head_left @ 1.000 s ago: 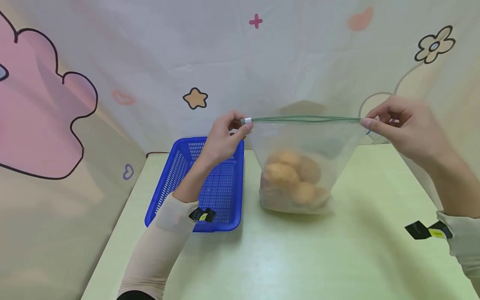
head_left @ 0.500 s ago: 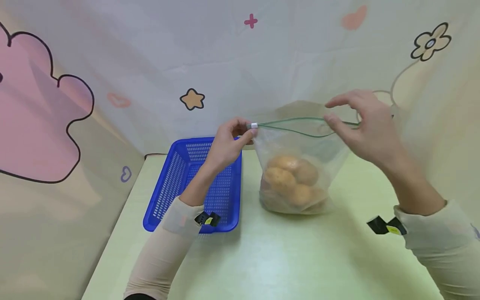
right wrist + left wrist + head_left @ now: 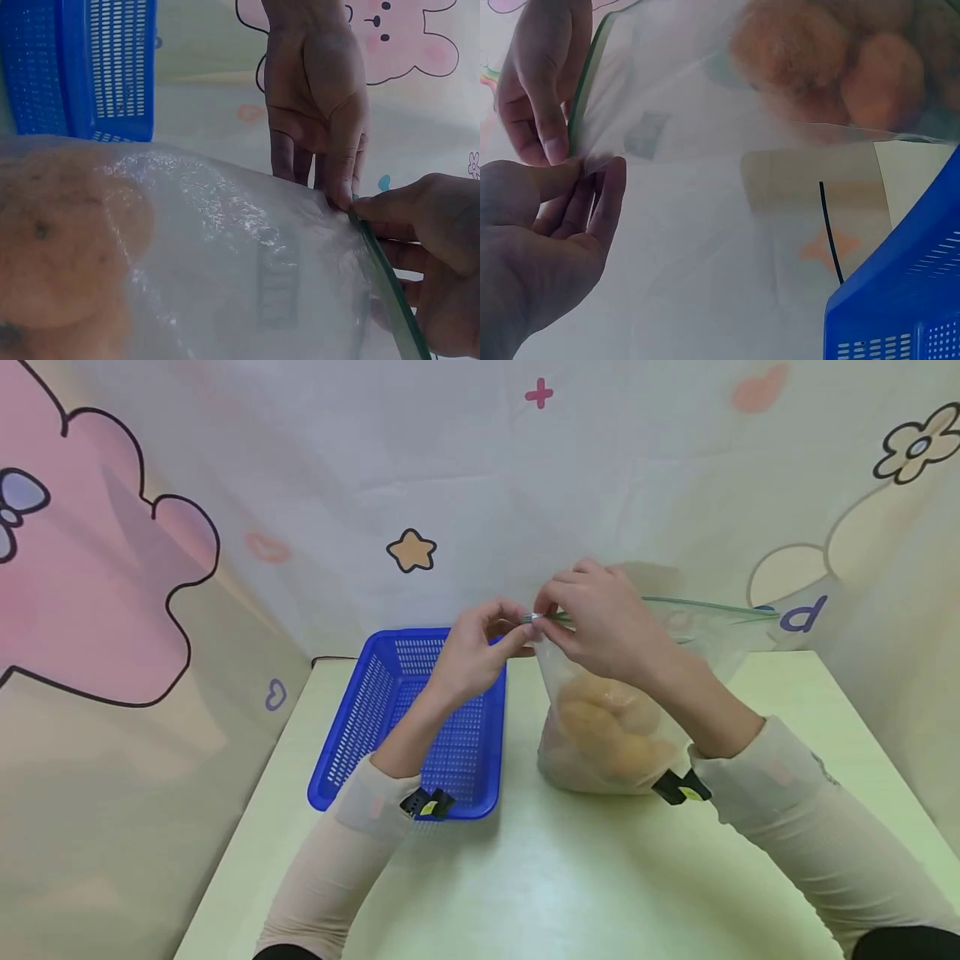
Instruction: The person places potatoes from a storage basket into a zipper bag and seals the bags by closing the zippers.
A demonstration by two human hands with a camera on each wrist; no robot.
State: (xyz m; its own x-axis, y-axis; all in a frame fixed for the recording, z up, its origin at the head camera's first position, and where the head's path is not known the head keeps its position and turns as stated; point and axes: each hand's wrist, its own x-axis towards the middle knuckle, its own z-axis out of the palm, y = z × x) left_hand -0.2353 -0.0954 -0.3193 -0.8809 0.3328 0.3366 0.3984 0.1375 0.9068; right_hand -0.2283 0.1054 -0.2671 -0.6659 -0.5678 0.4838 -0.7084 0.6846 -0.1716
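Observation:
A translucent slider zip bag (image 3: pixel 682 97) with a green zip strip (image 3: pixel 708 605) stands on the table, holding several potatoes (image 3: pixel 611 727) in its lower part. My left hand (image 3: pixel 480 647) pinches the top left corner of the bag between thumb and fingers. Right beside it, my right hand (image 3: pixel 600 618) pinches the strip at the small white slider (image 3: pixel 532 617), which the fingertips partly cover. To the right of my hands the zip's edges stand apart. In the right wrist view the fingertips of both hands meet at the strip's end.
A blue perforated plastic basket (image 3: pixel 493 752) stands left of the bag, partly beneath my left forearm. The pale table (image 3: pixel 517 877) ends at a cloth backdrop (image 3: pixel 315 468) printed with cartoon shapes. A dark cord (image 3: pixel 333 657) lies along the table's back edge.
My right hand has let go of the bag's right end and moved left to the slider, where it now pinches. The bag's mouth has slackened. My left hand keeps its corner.

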